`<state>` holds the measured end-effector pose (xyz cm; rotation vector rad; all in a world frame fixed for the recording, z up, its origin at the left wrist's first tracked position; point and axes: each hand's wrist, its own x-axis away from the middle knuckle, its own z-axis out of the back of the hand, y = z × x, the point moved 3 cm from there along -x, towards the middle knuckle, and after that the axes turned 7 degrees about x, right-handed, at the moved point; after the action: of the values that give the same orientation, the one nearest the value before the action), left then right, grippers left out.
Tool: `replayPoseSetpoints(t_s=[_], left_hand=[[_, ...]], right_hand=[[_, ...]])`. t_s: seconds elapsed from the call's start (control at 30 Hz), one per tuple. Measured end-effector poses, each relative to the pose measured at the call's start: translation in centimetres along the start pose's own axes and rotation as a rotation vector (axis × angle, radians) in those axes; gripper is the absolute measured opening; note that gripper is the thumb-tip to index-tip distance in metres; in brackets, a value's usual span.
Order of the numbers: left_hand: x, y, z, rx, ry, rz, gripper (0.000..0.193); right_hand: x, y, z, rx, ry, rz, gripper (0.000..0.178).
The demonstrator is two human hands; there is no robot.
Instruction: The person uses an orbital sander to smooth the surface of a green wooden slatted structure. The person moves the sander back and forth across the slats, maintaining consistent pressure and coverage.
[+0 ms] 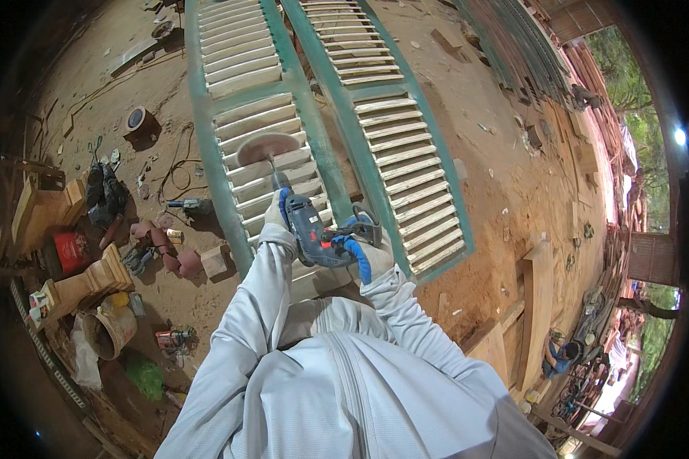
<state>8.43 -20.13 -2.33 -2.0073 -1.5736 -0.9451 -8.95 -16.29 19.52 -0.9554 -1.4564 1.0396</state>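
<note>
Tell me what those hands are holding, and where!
A dark power drill with a round disc: the left hand grips its body near the front, the right hand its rear handle.

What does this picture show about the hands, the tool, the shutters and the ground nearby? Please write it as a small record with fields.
Left hand: gloved, holds the front of the drill
Right hand: gloved, grips its rear end
Tool tip: round brownish disc, over the left shutter; contact cannot be told
Beside it: right shutter, also green with pale slats
Ground at left: bucket, second power tool
Lower right: another person
</note>
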Motion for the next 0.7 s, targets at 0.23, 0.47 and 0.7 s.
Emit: replayPoseSetpoints(t_s=[0.23,0.47,0.7], left_hand=[[0.5,-1.8,-3.0,0.001,0.000,0.017,0.037],[-3.1,-1.6,-4.7,-0.032,-0.058,-0.102,0.033],[-2.7,-1.5,-8.6,-0.032,-0.097,-0.129,0.028]], right_hand=[[-2.0,2.5,3.2,-0.020,0.017,-0.030,0.050],[-2.4,-0.2,3.9,-0.111,0.026,0.065,0.053],[-3.2,-2.7,4.7,-0.125,-0.011,0.099,0.058]])
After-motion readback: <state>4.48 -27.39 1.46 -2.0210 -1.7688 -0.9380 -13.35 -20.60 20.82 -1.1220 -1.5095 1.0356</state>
